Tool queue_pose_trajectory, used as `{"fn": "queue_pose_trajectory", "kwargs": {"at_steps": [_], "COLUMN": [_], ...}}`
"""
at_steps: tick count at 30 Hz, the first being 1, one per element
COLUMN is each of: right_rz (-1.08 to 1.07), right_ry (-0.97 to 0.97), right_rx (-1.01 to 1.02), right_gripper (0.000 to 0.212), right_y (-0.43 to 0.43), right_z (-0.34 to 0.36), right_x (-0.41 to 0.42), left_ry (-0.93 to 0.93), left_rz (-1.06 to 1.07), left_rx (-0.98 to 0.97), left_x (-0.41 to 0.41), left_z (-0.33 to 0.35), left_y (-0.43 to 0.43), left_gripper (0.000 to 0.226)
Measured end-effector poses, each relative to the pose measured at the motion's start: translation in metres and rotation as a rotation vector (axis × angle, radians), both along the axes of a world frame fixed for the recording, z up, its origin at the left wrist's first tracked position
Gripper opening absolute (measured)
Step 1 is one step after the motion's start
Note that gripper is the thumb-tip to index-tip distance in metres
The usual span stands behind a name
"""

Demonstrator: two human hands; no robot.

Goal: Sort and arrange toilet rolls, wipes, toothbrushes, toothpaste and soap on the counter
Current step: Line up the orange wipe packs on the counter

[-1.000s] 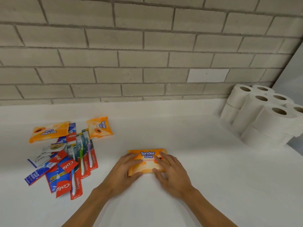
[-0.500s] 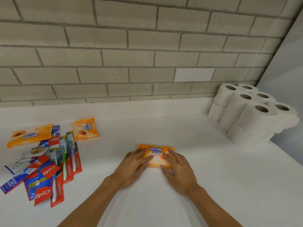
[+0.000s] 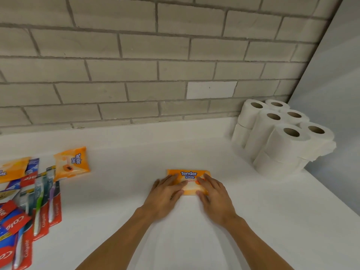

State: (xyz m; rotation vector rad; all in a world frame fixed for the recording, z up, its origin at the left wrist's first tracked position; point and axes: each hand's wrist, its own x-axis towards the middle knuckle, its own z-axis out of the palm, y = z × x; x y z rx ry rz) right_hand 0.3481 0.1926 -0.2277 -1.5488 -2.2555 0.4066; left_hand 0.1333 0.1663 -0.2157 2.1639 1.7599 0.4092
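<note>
Orange wipes pack [image 3: 188, 174], marked "Tender Love", lies flat near the middle of the white worktop [image 3: 253, 221], label facing the viewer. Both hands are on it. Left hand [image 3: 165, 195] covers the pack's 8 o'clock corner, fingers straight and laid over the top face, thumb along the near edge. Right hand [image 3: 214, 193] covers the 4 o'clock corner in the same manner. Neither hand is clenched: the fingers are extended and rest flat on the pack, not curled round it. The pack's far edge and label, at 12 o'clock from the hands, show beyond the fingertips.

Toilet rolls [image 3: 282, 137] stand stacked in two layers at 2 o'clock from the pack, well apart from it, in the corner by the brick wall [image 3: 136, 65].

At 9 o'clock, well apart, lies a mixed heap. It holds a second wipes pack [image 3: 72, 162] on its far side, a third wipes pack [image 3: 11, 170] cut by the frame edge, carded toothbrushes [image 3: 40, 203] and red toothpaste boxes [image 3: 14, 224], overlapping one another.
</note>
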Motion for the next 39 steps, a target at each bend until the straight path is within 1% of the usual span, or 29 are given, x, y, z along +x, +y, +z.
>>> {"fn": "queue_pose_trajectory", "kwargs": {"at_steps": [2,5,8,9,11,13,15,16,18,19,23,27,39], "right_rz": [-0.004,-0.005,0.0,0.005,0.017,0.032,0.044,0.047,0.053,0.056,0.065,0.065,0.047], "right_ry": [-0.016,-0.038,-0.053,-0.05,-0.043,-0.052,-0.069,-0.082,-0.113,-0.118,-0.129,-0.121,-0.109], "right_rx": [-0.021,-0.041,-0.081,-0.084,-0.084,-0.084,-0.079,-0.088,-0.103,-0.104,-0.122,-0.121,-0.151], "right_gripper": [0.07,0.072,0.065,0.065,0.073,0.076,0.074,0.069,0.051,0.047,0.047,0.046,0.045], "right_y": [0.013,0.033,0.055,0.061,0.074,0.085,0.096,0.104,0.117,0.124,0.147,0.168,0.202], "right_z": [0.003,0.006,0.009,0.009,0.01,0.008,0.008,0.008,0.01,0.011,0.016,0.018,0.02], "right_x": [0.008,0.016,0.021,0.021,0.022,0.023,0.022,0.022,0.02,0.02,0.017,0.016,0.012], "left_ry": [0.041,0.085,0.073,0.071,0.069,0.073,0.069,0.065,0.083,0.096,0.115,0.108,0.015], "left_rz": [0.016,0.03,0.062,0.07,0.084,0.09,0.1,0.103,0.099,0.096,0.088,0.082,0.1], "left_rx": [-0.014,-0.048,-0.061,-0.062,-0.059,-0.051,-0.041,-0.036,-0.019,-0.007,0.023,0.013,0.009], "left_x": [0.012,0.023,0.03,0.032,0.034,0.035,0.032,0.031,0.027,0.025,0.021,0.021,0.018], "left_z": [0.0,-0.002,-0.002,-0.001,0.0,0.0,0.0,0.0,0.0,-0.001,-0.003,0.0,-0.005], "left_y": [0.011,0.024,0.038,0.042,0.052,0.061,0.071,0.08,0.092,0.1,0.122,0.143,0.176], "left_gripper": [0.048,0.046,0.046,0.045,0.045,0.045,0.046,0.045,0.046,0.047,0.046,0.047,0.045]}}
